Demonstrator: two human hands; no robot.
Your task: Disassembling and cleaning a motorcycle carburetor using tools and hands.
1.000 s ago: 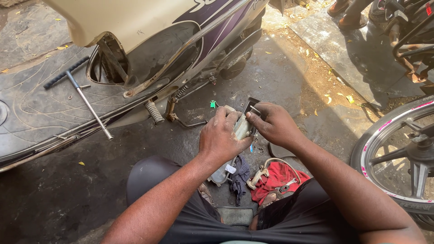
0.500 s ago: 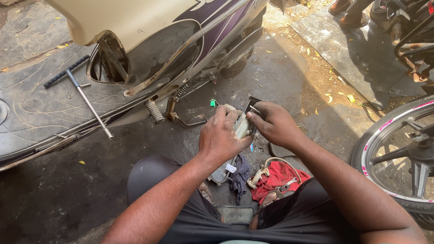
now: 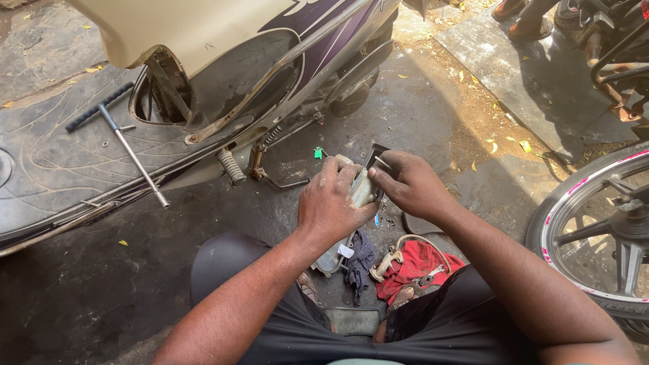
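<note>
Knees bent, you squat over oily concrete with a red rag (image 3: 422, 267) and a dark cloth (image 3: 358, 260) just beyond your lap. Your left hand (image 3: 331, 203) wraps a pale greasy part (image 3: 363, 189), while your right hand (image 3: 409, 182) pinches its dark metal bracket (image 3: 375, 157). Greasy fingers could let it slip. Farther off lie the tipped scooter (image 3: 270, 61) and a T-handle wrench (image 3: 122, 138).

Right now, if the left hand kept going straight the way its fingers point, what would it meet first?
Probably the scooter's bent metal kick-start lever, just beyond the left hand, which grips a pale grey metal part; depth is unclear.
</note>
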